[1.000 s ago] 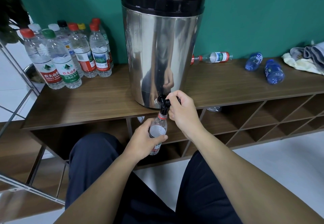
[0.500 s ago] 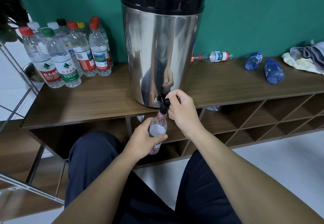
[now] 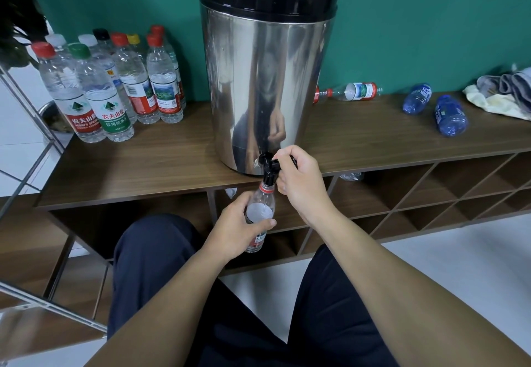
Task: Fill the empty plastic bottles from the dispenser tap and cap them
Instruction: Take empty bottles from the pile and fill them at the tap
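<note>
The left hand (image 3: 234, 230) is wrapped around a clear, ribbed plastic bottle (image 3: 260, 208) with a red neck ring, held upright with its mouth right under the black tap (image 3: 269, 166). The right hand (image 3: 300, 182) grips the tap lever. Behind stands the shiny steel cylinder dispenser (image 3: 267, 79) with a black lid. At 10 o'clock, capped bottles (image 3: 115, 84) carry labels reading "农夫山泉". At 2 o'clock lie two blue bottles (image 3: 436, 109).

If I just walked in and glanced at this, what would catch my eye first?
Probably the tall shiny steel dispenser with a black lid, standing mid-shelf against the green wall. At its base, the right hand grips the black tap while the left hand holds a clear plastic bottle under the spout. A cluster of capped bottles stands upright at the left.
</note>
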